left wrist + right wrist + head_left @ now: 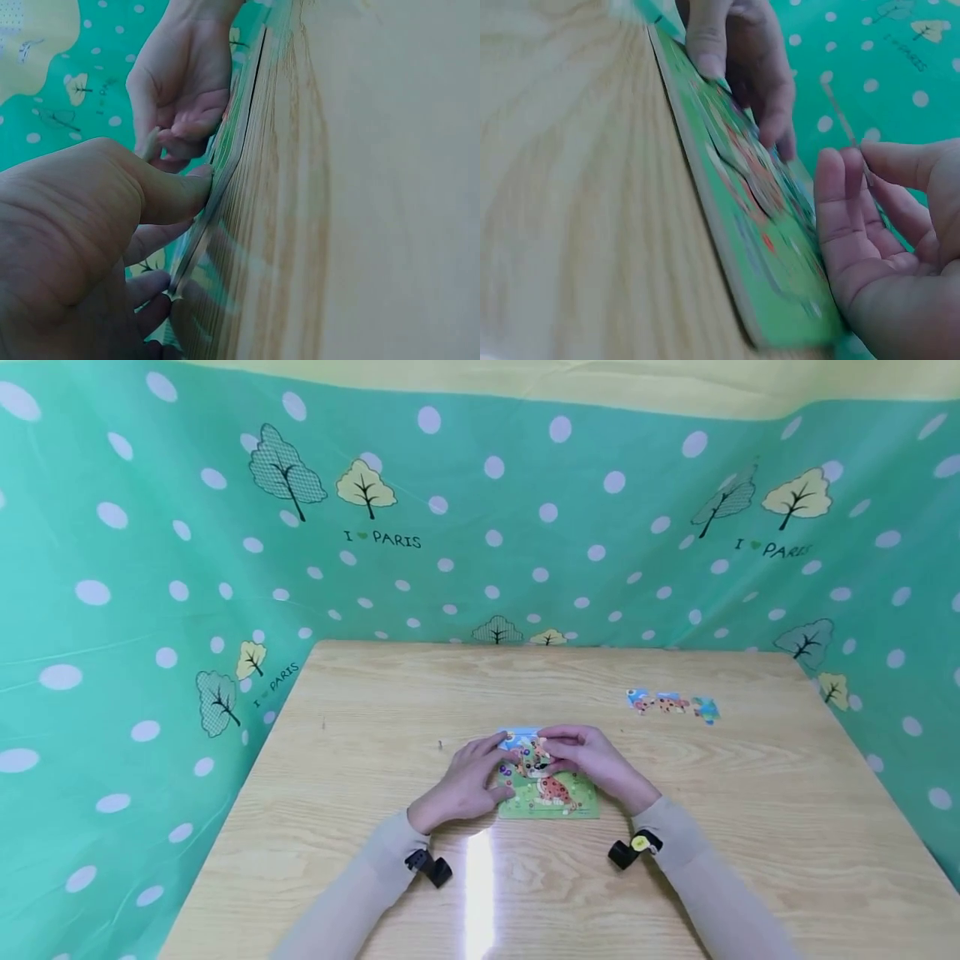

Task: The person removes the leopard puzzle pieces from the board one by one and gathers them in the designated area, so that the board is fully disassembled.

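A jigsaw puzzle board (pixel 525 808) with a spotted cartoon animal on green grass lies flat on the table, partly covered by both hands. My left hand (pixel 467 781) rests at the board's left side, its fingers spread and its thumb touching the board's surface, as the left wrist view also shows. Over the board's right part, my right hand (pixel 592 763) pinches a thin puzzle piece (pixel 843 116) between thumb and fingers. That piece is seen nearly edge-on in the right wrist view, held above the board, so its picture is hidden there.
Several loose puzzle pieces (pixel 670 702) lie in a row at the back right of the wooden table (pixel 390 693). A green dotted cloth (pixel 517 510) hangs behind the table and along its sides. A bright light reflection crosses the tabletop in front of the board.
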Action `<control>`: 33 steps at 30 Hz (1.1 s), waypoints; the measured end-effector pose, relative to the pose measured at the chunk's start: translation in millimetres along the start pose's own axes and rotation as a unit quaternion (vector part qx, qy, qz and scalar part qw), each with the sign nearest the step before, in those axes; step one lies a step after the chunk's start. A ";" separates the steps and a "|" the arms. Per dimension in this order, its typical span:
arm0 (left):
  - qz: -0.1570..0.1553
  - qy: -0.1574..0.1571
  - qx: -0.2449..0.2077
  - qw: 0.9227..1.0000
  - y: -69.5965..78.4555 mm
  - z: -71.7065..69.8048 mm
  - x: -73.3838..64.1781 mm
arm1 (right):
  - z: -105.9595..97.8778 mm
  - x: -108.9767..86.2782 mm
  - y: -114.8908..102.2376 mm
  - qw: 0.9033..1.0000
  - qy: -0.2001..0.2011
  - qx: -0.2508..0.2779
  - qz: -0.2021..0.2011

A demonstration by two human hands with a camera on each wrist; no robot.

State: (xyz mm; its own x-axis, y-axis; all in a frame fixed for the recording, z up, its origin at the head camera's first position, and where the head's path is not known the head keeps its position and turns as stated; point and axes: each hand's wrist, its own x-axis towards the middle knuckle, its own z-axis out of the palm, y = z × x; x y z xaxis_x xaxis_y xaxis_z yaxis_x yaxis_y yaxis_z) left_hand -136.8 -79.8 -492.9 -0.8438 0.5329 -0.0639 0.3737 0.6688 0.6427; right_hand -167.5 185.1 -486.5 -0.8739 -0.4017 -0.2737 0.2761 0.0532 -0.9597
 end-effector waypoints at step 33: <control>0.007 -0.006 -0.011 1.000 -1.5 -0.7 -2.5 | -102.7 -37.6 -1.4 0.984 0.134 -0.115 0.015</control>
State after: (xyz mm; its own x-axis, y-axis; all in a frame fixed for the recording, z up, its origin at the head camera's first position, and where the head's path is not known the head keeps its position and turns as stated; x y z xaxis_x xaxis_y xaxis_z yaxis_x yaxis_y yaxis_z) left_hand -135.5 -82.6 -493.2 -0.8338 0.5482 -0.0649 0.3760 0.6501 0.6603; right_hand -176.1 294.0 -481.4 -0.9492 -0.1436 -0.2801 0.2327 0.2789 -0.9317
